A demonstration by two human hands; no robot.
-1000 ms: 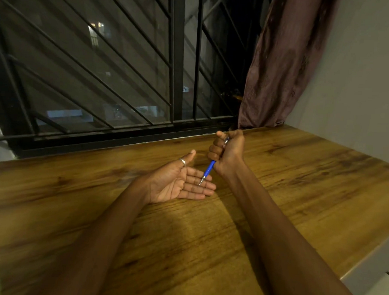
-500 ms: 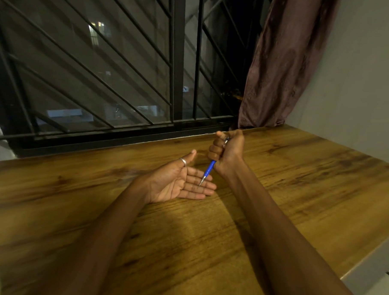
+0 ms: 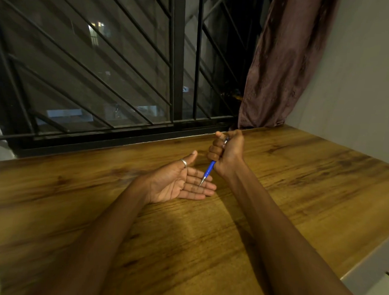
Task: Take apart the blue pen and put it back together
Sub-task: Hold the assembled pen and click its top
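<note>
My right hand (image 3: 228,152) is closed in a fist around the upper part of the blue pen (image 3: 208,171), thumb at its top end. The pen points down and to the left, its silver tip just over the fingers of my left hand (image 3: 180,182). That hand lies palm up and flat above the wooden table (image 3: 207,248), fingers spread, with a ring on the thumb and nothing in it. Most of the pen's barrel is hidden inside my fist; only the lower blue section and tip show.
A barred window (image 3: 125,77) runs along the table's far edge. A brown curtain (image 3: 282,62) hangs at the back right beside a grey wall (image 3: 359,87). The table's right edge (image 3: 367,255) drops off near the lower right.
</note>
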